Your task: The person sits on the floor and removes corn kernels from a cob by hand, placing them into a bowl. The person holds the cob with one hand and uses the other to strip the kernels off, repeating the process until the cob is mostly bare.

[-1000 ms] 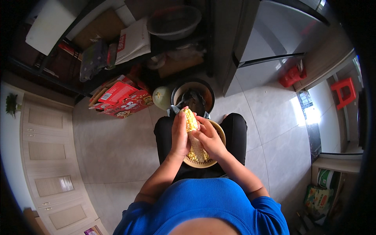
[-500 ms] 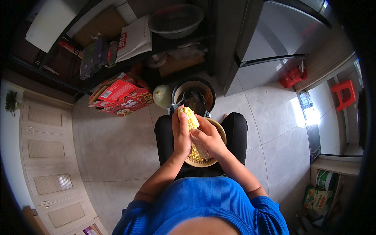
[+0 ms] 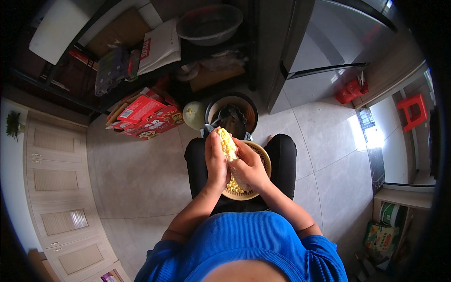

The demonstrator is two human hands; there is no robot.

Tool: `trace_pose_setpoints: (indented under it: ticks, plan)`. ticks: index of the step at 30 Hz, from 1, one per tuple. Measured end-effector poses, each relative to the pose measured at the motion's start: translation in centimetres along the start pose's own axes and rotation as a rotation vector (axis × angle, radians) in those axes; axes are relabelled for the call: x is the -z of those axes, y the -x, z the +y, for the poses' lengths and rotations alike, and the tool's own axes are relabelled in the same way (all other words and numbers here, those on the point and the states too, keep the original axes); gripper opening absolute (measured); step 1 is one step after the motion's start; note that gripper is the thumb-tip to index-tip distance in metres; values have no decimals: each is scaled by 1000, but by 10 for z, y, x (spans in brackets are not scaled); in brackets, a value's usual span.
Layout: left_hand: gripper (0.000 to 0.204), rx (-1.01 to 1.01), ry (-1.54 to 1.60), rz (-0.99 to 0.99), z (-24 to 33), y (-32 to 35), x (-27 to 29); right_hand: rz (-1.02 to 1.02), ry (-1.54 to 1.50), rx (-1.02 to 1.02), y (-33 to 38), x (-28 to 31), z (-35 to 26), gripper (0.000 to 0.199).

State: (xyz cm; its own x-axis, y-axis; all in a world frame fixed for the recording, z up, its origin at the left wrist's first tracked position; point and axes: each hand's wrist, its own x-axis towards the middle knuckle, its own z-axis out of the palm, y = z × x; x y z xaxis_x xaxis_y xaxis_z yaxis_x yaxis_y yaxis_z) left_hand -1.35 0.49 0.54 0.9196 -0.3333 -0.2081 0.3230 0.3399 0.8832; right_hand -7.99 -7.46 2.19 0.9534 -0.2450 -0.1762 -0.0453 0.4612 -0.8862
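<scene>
Between my two hands is a corn cob [image 3: 227, 141], yellow kernels on its upper part and a bare, pale lower end. My left hand [image 3: 217, 159] wraps it from the left side. On the right, my right hand [image 3: 250, 165] closes round its middle, the thumb pressed to the edge of the kernels. Beneath the hands, a tan basket [image 3: 267, 162] rests on my lap between the thighs. Loose yellow kernels [image 3: 234, 186] lie in it, partly hidden by the hands and the cob.
A lined bin [image 3: 254, 110] stands just beyond my knees, beside a pale green melon [image 3: 193, 116]. Red cartons [image 3: 150, 117] sit on the floor left of it, under a dark shelf holding a clear basin [image 3: 210, 26]. A grey refrigerator [image 3: 324, 47] is far right.
My right thumb has shifted slightly up along the cob, and the right hand has moved a little left. Both hands keep their hold on it.
</scene>
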Motion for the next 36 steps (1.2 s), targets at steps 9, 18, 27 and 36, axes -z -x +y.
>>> trace_pose_setpoints:
  ticks: [9, 18, 27, 36]
  plan:
    - [41, -76, -31, 3, 1, 1, -5, -13, -75, 20, -5, 3, 4, 50]
    - [38, 34, 65, -11, 0, 0, -3, 15, -12, 44, -3, 3, 6, 48]
    - [40, -11, 49, -48, -10, -3, 0, 95, -91, -48, 0, 8, 11, 43]
    - [43, -70, -19, -22, -11, -2, 1, 17, -347, -180, -6, 16, 18, 41]
